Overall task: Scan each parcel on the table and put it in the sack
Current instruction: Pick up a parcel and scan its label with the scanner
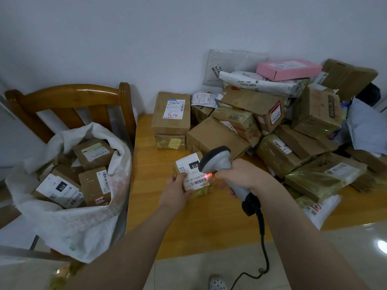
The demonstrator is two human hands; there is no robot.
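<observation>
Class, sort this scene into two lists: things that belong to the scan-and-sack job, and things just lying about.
Belongs: small parcel held by the left hand; scanner gripped by the right hand; white sack; pile of parcels on the table.
Lying about: wooden chair; shoe on the floor.

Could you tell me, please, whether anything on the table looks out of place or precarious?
Yes. The parcel pile at the table's far right is heaped askew, boxes tilted on one another. A white mailer at its near end sticks over the table edge and may slip off.
</observation>
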